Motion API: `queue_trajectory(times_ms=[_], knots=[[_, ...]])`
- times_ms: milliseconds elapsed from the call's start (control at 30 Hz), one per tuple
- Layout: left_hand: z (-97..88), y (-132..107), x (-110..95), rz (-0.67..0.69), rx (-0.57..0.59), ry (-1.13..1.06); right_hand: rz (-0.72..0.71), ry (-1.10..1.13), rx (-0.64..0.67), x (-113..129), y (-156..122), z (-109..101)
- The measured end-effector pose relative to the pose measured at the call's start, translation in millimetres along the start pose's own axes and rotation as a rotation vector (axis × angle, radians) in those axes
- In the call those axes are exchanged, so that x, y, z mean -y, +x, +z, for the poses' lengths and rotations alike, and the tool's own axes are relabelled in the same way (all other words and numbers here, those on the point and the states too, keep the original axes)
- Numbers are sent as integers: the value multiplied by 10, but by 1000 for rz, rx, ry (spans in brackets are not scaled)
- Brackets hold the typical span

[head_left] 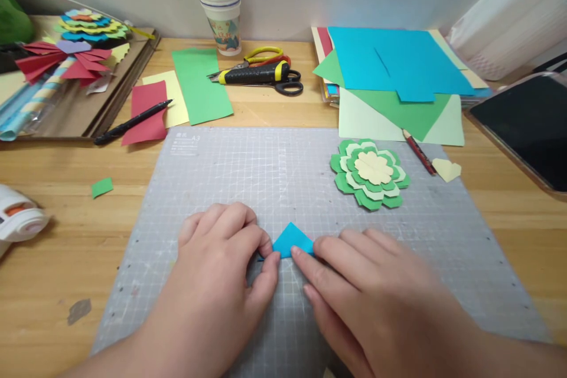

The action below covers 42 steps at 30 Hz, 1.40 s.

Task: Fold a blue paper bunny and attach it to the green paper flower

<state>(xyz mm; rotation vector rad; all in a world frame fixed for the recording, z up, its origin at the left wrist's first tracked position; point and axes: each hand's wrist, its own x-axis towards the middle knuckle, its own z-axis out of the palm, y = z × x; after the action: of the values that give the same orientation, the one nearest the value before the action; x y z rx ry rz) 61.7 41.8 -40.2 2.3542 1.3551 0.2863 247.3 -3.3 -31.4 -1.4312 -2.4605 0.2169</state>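
A small folded piece of blue paper [291, 240], shaped like a triangle with its point away from me, lies on the grey cutting mat [221, 177]. My left hand [221, 266] pinches its left corner between thumb and forefinger. From the other side, my right hand [367, 283] holds the paper down, one fingertip pressed on its near folded edge and another at the right corner. The fingers hide both side corners. Beyond my right hand sits a layered paper flower [370, 174] in dark green, pale green and cream.
Behind the mat lie scissors [290, 84], a utility knife [254, 74], and a green sheet [201, 88]. A black pen [133, 121] rests on red paper. Stacked coloured paper [398, 62], a pencil [419, 152] and a phone [527, 127] are at right; paper cups [224, 23] stand by the wall.
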Motion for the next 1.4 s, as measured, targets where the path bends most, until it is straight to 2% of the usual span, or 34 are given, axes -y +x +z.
queue_trajectory(times_ms=[267, 567, 1033, 1167, 1400], knots=[[-22, -5, 0, 2, 4, 12, -52, -91, 22, 12, -32, 64], [-41, 14, 5, -5, 26, 24, -38, -120, 45, 7, -73, 80], [-50, 9, -6, 23, 25, 117, -41, -80, 83, -2, -57, 69], [-80, 4, -16, 33, -22, 102, -31, -65, 70, -8, -77, 78], [-116, -183, -116, 161, -96, 173, -71, -47, 63, -16, -59, 93]])
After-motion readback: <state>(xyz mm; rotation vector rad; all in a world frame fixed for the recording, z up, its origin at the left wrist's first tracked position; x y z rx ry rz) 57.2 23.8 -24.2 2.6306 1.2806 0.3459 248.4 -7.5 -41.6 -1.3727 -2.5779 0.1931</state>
